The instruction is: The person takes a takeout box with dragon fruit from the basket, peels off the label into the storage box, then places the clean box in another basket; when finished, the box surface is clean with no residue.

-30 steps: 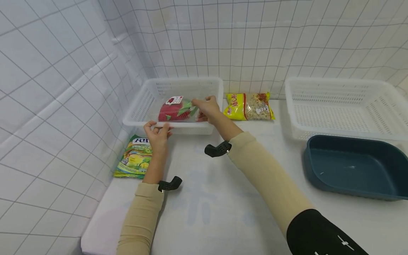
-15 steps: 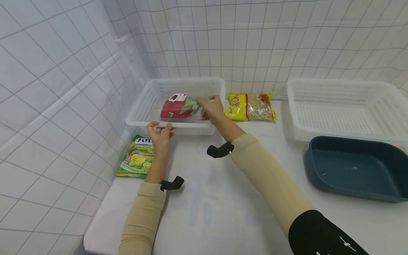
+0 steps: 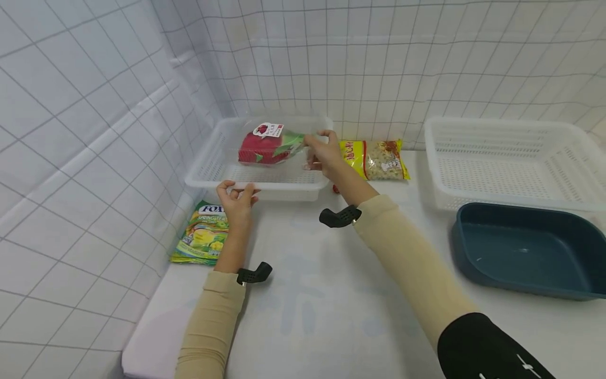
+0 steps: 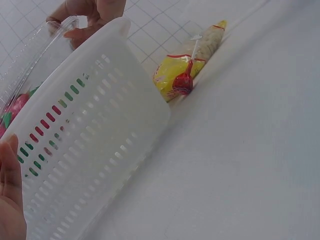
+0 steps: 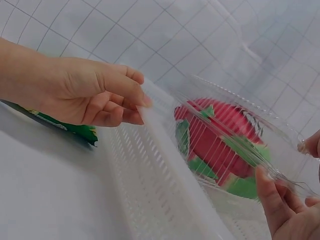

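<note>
A clear plastic clamshell box (image 3: 268,147), with a red-and-green dragon fruit (image 5: 215,137) inside and a white label on top, is held tilted over the left white basket (image 3: 284,193). My right hand (image 3: 326,153) pinches the box's right edge between thumb and fingers. At the basket's front rim, my left hand (image 3: 238,205) grips the edge with thumb and fingers. The left wrist view shows the box's red and green through the basket's slots.
A yellow snack bag (image 3: 376,159) and a red lollipop (image 4: 184,82) lie right of the basket. A green candy bag (image 3: 202,234) lies near the left hand. Another white basket (image 3: 511,197) and a dark blue tub (image 3: 525,287) stand at right.
My right hand has raised the clamshell box from inside the basket, up and slightly to the right. The left hand stays on the basket's rim.
</note>
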`<state>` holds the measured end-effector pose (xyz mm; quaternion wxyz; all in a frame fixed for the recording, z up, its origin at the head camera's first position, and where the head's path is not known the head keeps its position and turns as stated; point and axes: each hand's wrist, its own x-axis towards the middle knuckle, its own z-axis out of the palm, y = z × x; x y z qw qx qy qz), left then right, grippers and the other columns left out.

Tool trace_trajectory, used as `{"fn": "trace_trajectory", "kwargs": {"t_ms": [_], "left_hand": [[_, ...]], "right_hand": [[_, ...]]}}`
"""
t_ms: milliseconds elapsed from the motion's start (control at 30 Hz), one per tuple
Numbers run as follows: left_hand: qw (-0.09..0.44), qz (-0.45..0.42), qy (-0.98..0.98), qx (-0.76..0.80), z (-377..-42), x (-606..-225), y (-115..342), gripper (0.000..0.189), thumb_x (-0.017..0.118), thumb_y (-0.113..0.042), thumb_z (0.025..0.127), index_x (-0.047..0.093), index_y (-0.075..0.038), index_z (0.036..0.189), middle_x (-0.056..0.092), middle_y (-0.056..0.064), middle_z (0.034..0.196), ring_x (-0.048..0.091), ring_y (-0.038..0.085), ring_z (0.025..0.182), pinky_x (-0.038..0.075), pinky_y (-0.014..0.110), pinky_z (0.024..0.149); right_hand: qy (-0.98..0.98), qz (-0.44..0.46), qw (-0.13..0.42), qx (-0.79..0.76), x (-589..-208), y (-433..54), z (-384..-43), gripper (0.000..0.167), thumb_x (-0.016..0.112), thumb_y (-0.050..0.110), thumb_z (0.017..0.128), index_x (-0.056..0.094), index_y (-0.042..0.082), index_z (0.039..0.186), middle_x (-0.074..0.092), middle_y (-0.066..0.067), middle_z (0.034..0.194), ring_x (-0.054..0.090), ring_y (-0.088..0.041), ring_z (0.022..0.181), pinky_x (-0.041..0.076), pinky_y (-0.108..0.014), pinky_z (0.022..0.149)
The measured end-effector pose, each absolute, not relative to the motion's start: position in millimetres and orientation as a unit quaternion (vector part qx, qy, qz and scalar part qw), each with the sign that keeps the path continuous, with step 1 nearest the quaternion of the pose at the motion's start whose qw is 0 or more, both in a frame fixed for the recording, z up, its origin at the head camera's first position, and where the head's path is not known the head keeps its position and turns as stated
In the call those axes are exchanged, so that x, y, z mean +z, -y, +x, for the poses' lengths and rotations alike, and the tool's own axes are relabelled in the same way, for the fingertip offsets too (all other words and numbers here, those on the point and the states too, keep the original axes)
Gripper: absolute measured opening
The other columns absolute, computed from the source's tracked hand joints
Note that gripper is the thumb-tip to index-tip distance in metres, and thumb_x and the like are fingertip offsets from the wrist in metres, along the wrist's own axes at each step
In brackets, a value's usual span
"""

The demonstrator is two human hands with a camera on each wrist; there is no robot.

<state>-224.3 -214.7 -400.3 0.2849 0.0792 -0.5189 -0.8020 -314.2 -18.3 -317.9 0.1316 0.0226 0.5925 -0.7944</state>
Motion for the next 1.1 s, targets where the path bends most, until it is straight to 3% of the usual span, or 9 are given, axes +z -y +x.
{"fn": "trace_trajectory", "kwargs": {"t_ms": [167,367,567,800,1100], "left_hand": [[0.285,0.080,0.519,-0.802,-224,-399,214,0.038,0.062,0.004,0.092,0.033,-0.015,0.106,0.054,0.008,0.083,0.066,0.013,0.067,0.051,0.018,0.056],[0.286,0.076,0.521,-0.801,-224,-400,214,0.039,0.063,0.004,0.091,0.032,-0.014,0.106,0.052,0.008,0.083,0.066,0.013,0.067,0.051,0.018,0.057],[0.284,0.076,0.527,-0.798,-225,-401,216,0.040,0.064,0.001,0.091,0.032,-0.015,0.107,0.052,0.008,0.083,0.067,0.013,0.068,0.052,0.018,0.059],[0.281,0.079,0.514,-0.806,-227,-400,217,0.041,0.064,0.003,0.091,0.032,-0.015,0.107,0.054,0.008,0.084,0.067,0.013,0.068,0.051,0.018,0.056],[0.285,0.075,0.517,-0.804,-227,-400,217,0.040,0.063,0.004,0.091,0.032,-0.015,0.108,0.054,0.009,0.086,0.067,0.013,0.068,0.051,0.018,0.057]], "right_hand": [[-0.587,0.010,0.147,-0.796,-311,7,-315,0.056,0.063,0.012,0.088,0.031,0.018,0.134,0.056,-0.014,0.097,0.043,-0.013,0.047,0.052,-0.025,0.047],[-0.583,-0.003,0.149,-0.798,-303,-4,-313,0.057,0.061,0.011,0.089,0.031,0.016,0.136,0.046,-0.009,0.081,0.043,-0.014,0.049,0.053,-0.024,0.050],[-0.580,-0.003,0.144,-0.801,-291,-12,-309,0.046,0.059,0.010,0.088,0.034,0.017,0.126,0.048,-0.011,0.085,0.043,-0.012,0.048,0.051,-0.022,0.048],[-0.569,-0.004,0.145,-0.810,-277,-25,-303,0.040,0.059,0.008,0.090,0.036,0.015,0.123,0.042,-0.006,0.069,0.041,-0.013,0.046,0.049,-0.022,0.045],[-0.572,-0.007,0.137,-0.809,-267,-48,-301,0.038,0.056,0.008,0.091,0.036,0.013,0.122,0.041,-0.005,0.072,0.039,-0.014,0.049,0.047,-0.022,0.047]]}}
